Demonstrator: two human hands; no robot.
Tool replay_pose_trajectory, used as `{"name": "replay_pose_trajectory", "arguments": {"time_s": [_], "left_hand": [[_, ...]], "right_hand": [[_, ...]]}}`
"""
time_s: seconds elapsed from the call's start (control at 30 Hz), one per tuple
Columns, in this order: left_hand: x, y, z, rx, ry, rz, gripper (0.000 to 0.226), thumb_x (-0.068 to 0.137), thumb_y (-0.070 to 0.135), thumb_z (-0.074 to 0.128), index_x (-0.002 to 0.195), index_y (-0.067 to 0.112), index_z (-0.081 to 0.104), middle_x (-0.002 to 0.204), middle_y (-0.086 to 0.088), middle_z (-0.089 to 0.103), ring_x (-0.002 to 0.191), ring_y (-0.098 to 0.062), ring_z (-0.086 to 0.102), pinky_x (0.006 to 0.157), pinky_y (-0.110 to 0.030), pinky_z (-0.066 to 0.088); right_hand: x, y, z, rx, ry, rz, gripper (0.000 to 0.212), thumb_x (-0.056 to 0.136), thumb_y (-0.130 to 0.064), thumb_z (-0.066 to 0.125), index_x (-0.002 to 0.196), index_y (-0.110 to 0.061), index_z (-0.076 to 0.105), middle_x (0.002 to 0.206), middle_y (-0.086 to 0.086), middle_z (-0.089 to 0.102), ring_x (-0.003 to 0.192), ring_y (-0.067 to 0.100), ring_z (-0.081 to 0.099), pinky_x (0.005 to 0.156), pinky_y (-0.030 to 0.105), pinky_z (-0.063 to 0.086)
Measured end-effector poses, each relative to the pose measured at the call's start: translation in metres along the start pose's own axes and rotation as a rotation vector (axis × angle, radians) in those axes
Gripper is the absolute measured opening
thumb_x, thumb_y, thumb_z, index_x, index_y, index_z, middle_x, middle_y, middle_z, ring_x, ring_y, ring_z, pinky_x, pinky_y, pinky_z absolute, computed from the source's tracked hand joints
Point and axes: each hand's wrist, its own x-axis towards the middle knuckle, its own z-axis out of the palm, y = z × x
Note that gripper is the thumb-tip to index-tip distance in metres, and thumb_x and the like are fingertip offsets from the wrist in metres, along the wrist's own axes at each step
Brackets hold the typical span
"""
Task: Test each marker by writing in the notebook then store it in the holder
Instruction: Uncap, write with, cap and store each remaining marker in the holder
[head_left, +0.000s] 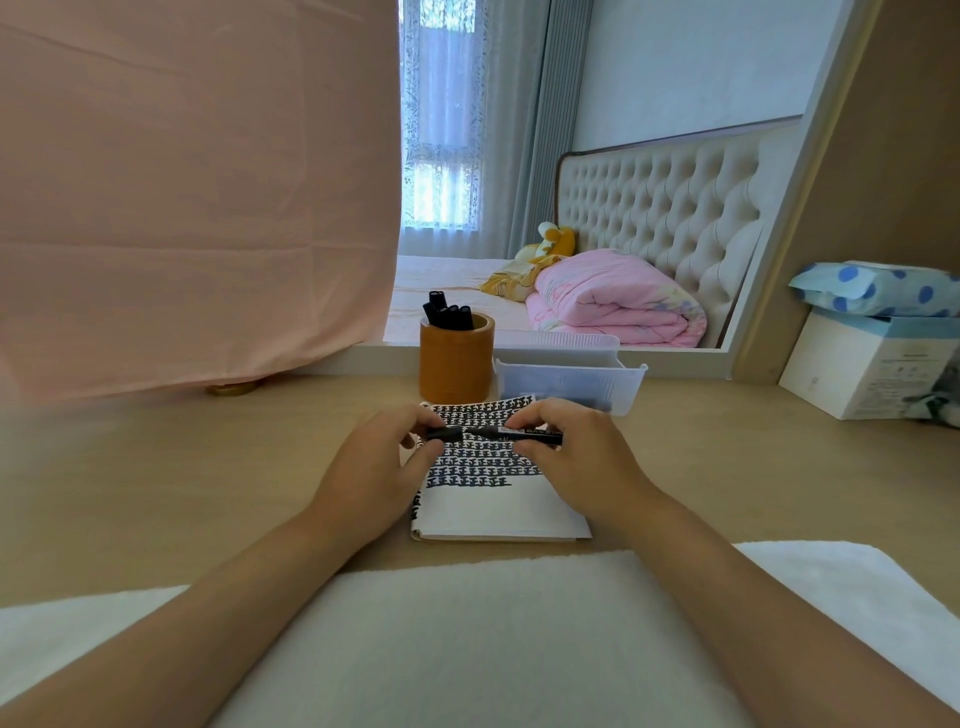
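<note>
Both hands hold a black marker (488, 434) level over the notebook (493, 509) on the counter (156, 493): the left hand (374, 467) pinches its cap end, the right hand (576, 457) grips the barrel. Just beyond the notebook stands the brown holder (456, 364), with several stored markers (449, 312) inside.

Soft daylight from window (441, 171); wide-angle edge distortion; shadows faint.

Left hand (387, 457) and right hand (569, 447) gripping black marker (498, 435), above notebook (493, 506)
</note>
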Motion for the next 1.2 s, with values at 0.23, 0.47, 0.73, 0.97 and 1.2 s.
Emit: {"name": "replay_pose_trajectory", "arguments": {"time_s": [0.23,0.47,0.73,0.97,1.2], "left_hand": [[-0.002,0.007,0.001,-0.021,-0.076,0.057,0.019,0.093,0.023,0.063,0.11,0.03,0.064,0.088,0.022,0.057,0.085,0.003,0.052,0.07,-0.009,0.034],[-0.001,0.005,-0.004,-0.102,-0.101,0.094,0.021,0.091,0.018,0.065,0.11,0.024,0.073,0.091,0.013,0.068,0.087,-0.002,0.058,0.073,-0.015,0.042],[0.001,0.008,-0.006,-0.054,-0.049,0.202,0.021,0.089,0.013,0.068,0.108,0.019,0.075,0.089,0.012,0.068,0.082,-0.002,0.06,0.07,-0.01,0.041],[0.003,0.01,-0.002,-0.048,-0.072,0.198,0.018,0.091,0.016,0.066,0.107,0.021,0.072,0.088,0.019,0.061,0.085,0.001,0.056,0.073,-0.007,0.038],[0.017,-0.002,0.0,0.0,-0.072,0.121,0.034,0.095,0.031,0.058,0.128,0.034,0.055,0.111,0.022,0.058,0.105,0.002,0.052,0.089,-0.017,0.041]], "right_hand": [[-0.001,-0.003,0.004,-0.028,-0.076,-0.102,0.023,0.087,-0.022,0.073,0.108,-0.031,0.071,0.102,-0.013,0.067,0.094,0.005,0.06,0.084,0.025,0.053],[-0.001,-0.005,0.007,-0.082,-0.069,-0.242,0.021,0.09,-0.022,0.068,0.111,-0.025,0.073,0.1,-0.01,0.071,0.09,0.005,0.058,0.08,0.03,0.052],[0.001,-0.015,0.007,0.017,-0.243,-0.085,0.022,0.098,-0.03,0.055,0.112,-0.028,0.072,0.085,-0.009,0.069,0.08,0.01,0.06,0.076,0.043,0.053],[0.002,-0.011,0.012,0.026,-0.296,-0.045,0.016,0.099,-0.032,0.054,0.108,-0.031,0.067,0.094,-0.013,0.058,0.088,0.006,0.053,0.08,0.033,0.048],[0.014,-0.001,0.004,-0.145,-0.126,-0.083,0.02,0.096,-0.031,0.061,0.114,-0.029,0.068,0.103,-0.011,0.06,0.098,0.011,0.048,0.088,0.032,0.042]]}}
